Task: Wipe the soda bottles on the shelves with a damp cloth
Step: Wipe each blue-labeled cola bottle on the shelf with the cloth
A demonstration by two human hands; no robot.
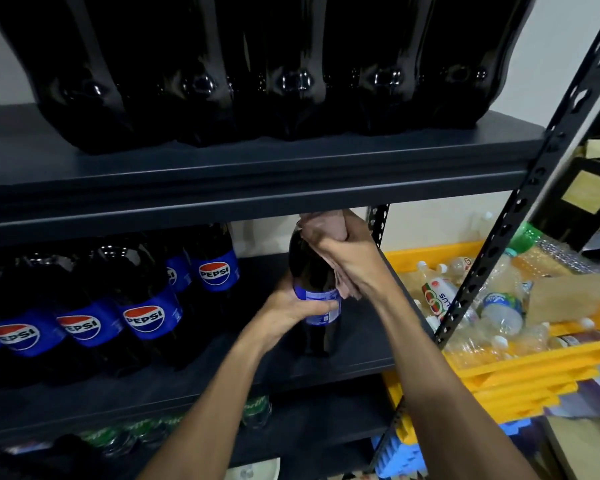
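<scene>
A dark metal shelving unit point(257, 168) fills the view. On its upper shelf stands a row of big dark soda bottles point(222, 64), only their bases in view. On the middle shelf point(361, 341), at left, stand more dark bottles point(146, 306) with blue labels reading "PEPSI". To the right, beyond the upright, stacked yellow crates point(534, 362) hold empty plastic bottles whose print is too small to read. One Pepsi bottle point(312, 265) stands alone at the right of the middle shelf. The left hand point(291, 306) curls round its blue label point(321, 306). The right hand point(347, 254) grips a bunched pinkish-brown cloth point(323, 226) over the bottle's neck and shoulder.
</scene>
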